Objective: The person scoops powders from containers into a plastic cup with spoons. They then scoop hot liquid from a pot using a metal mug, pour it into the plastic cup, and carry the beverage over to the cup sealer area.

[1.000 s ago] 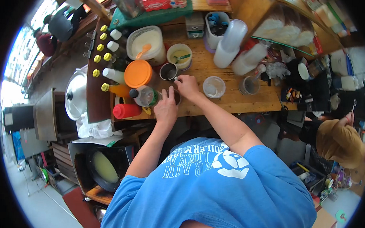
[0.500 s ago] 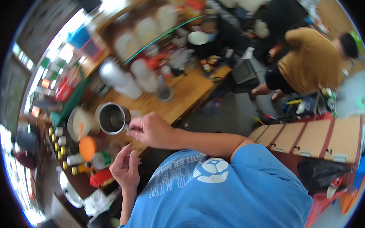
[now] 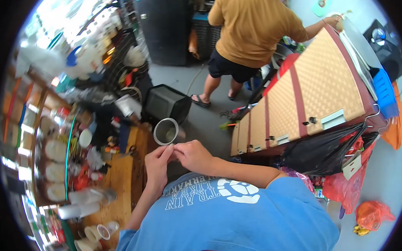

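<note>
A metal mug (image 3: pixel 166 132) is held out in front of me, its round mouth facing up toward the camera. My right hand (image 3: pixel 194 156) is closed at the handle side of the mug. Against it, my left hand (image 3: pixel 156 166) is also closed, its fingertips pinched at the same spot. The handle itself is mostly hidden by the fingers. Beyond the mug, a black bin (image 3: pixel 167 102) stands on the floor.
To the left runs a wooden counter (image 3: pixel 119 181) with plastic cups (image 3: pixel 82 210) and containers. A person in a brown shirt (image 3: pixel 255 28) stands ahead, by a woven-panel cabinet (image 3: pixel 328 90). Black bags (image 3: pixel 321 150) hang at its side. A red bag (image 3: pixel 373 214) lies on the floor.
My view has turned right, away from the counter toward the bin and cabinet. The mug came along in my right hand. My left hand, apart before, has joined it at the handle.
</note>
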### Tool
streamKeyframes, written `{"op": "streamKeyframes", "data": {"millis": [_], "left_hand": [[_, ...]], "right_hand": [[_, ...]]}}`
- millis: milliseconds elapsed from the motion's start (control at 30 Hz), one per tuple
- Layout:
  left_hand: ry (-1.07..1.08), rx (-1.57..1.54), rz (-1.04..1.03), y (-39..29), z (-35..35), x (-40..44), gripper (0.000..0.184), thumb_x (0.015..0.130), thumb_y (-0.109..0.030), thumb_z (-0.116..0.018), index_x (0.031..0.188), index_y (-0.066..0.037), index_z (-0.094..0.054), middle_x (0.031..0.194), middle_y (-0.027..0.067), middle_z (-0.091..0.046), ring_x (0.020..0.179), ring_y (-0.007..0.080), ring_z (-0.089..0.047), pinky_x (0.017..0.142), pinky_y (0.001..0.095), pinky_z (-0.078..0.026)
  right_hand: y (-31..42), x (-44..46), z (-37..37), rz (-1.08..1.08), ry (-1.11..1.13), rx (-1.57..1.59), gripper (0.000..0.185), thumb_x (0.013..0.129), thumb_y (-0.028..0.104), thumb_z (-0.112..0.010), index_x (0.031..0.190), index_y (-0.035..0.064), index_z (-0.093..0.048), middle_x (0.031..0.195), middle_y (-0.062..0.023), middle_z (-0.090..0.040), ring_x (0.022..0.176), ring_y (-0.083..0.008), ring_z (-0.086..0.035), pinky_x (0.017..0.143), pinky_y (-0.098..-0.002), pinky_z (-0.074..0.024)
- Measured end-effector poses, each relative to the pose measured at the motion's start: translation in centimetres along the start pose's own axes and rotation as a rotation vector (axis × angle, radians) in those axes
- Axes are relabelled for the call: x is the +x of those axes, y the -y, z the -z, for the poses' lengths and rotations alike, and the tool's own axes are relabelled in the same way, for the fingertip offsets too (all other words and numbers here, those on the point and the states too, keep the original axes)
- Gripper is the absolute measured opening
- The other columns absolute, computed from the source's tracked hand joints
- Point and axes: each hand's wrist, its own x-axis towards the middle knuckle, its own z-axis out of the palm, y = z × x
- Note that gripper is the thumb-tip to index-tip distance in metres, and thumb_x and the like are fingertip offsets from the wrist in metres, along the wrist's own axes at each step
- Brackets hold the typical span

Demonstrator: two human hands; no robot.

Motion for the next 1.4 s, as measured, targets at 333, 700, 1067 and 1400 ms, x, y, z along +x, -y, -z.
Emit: {"op": "streamKeyframes", "data": {"millis": [333, 700, 1067, 1400], "left_hand": [[0.563, 0.203, 0.129, 5.6, -22.4, 22.4, 0.020, 0.097, -0.015, -0.061, 0.095, 0.002, -0.070, 0.085, 0.0021, -0.068, 0.078, 0.0082, -0.057, 0.071, 0.0245, -0.045], [1.230, 0.492, -0.022, 4.4, -51.0, 50.4, 0.026, 0.104, -0.026, -0.053, 0.100, -0.002, -0.061, 0.091, 0.0034, -0.064, 0.087, 0.0110, -0.060, 0.083, 0.0261, -0.048], [0.991, 0.624, -0.364, 9.6, -73.6, 62.7, 0.034, 0.098, -0.029, -0.055, 0.091, 0.003, -0.066, 0.075, 0.0122, -0.070, 0.073, 0.0203, -0.069, 0.072, 0.0346, -0.052], [0.968, 1.541, -1.138, 16.9, -89.9, 66.4, 0.022, 0.092, -0.020, -0.055, 0.099, -0.010, -0.073, 0.103, 0.0147, -0.073, 0.099, 0.0309, -0.071, 0.085, 0.0517, -0.049]], "right_hand": [[-10.3, -0.7, 18.6, -0.494, -0.242, -0.412, 0.028, 0.087, 0.027, -0.067, 0.078, 0.0009, -0.072, 0.070, -0.0223, -0.065, 0.069, -0.0410, -0.065, 0.063, -0.0484, -0.0517], [-18.8, 2.1, 31.5, -0.962, -0.739, -0.212, 0.030, 0.088, 0.025, -0.071, 0.098, -0.0029, -0.073, 0.083, -0.0195, -0.073, 0.076, -0.0281, -0.073, 0.070, -0.0355, -0.0559], [-19.6, 1.2, 30.9, -1.291, -0.950, 0.046, 0.037, 0.090, 0.027, -0.070, 0.110, -0.0041, -0.069, 0.100, -0.0212, -0.072, 0.093, -0.0295, -0.072, 0.082, -0.0359, -0.0558], [-14.3, -0.1, 23.5, -1.892, -0.935, -0.071, 0.044, 0.088, 0.035, -0.067, 0.118, 0.0024, -0.066, 0.113, -0.0201, -0.069, 0.111, -0.0380, -0.063, 0.096, -0.0444, -0.0496]]}}
